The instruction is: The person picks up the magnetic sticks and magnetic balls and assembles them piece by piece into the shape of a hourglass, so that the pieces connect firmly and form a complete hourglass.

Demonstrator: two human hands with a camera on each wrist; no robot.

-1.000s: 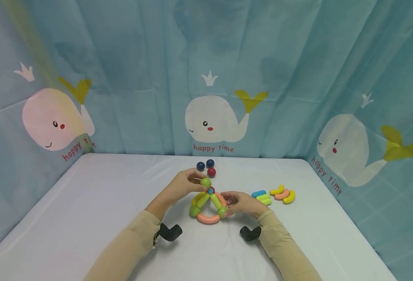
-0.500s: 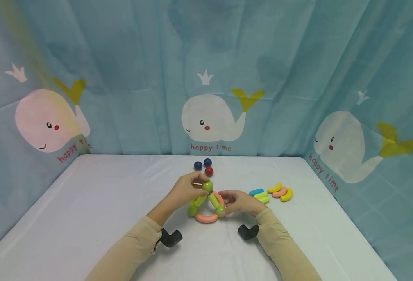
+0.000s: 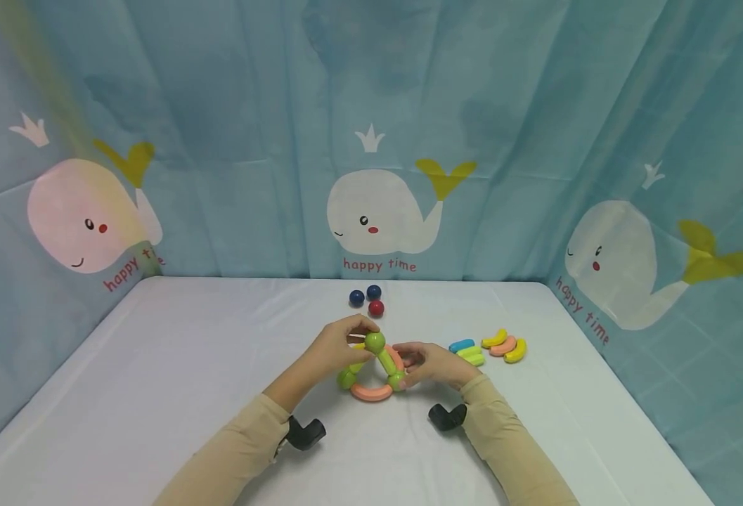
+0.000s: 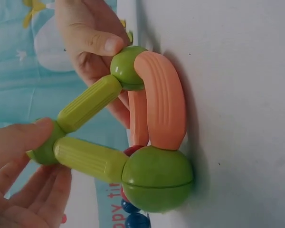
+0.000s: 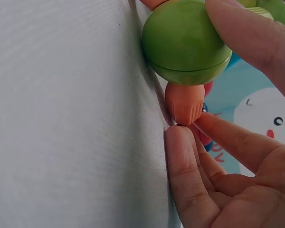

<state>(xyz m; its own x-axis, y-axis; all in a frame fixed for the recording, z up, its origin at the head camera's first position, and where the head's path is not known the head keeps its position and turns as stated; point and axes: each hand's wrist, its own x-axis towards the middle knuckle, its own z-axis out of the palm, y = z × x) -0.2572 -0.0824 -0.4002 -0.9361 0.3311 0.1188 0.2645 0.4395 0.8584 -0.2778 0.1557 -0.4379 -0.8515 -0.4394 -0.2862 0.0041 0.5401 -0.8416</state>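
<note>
My left hand (image 3: 339,346) pinches a green ball (image 3: 375,342) between thumb and fingers. Two straight green rods (image 4: 90,159) slope from it down to two more green balls, which rest on the table as corners of a magnetic-stick frame. An orange curved rod (image 3: 371,394) links those corners along the near side. At the right corner my right hand (image 3: 434,367) has its thumb on the green ball (image 5: 187,42); its fingers reach the end of another orange curved rod (image 5: 185,102). A yellow curved piece on the far left side is mostly hidden by my left hand.
Two dark blue balls (image 3: 356,298) and a red ball (image 3: 376,308) lie beyond the frame. To the right are a blue rod (image 3: 462,346), green rods (image 3: 471,355) and curved yellow and orange pieces (image 3: 515,351). A whale-print curtain (image 3: 251,176) hangs behind the white table (image 3: 219,337).
My left hand has brought the top green ball slightly down and nearer, onto the upper ends of the green rods. The right hand has kept its place at the right corner.
</note>
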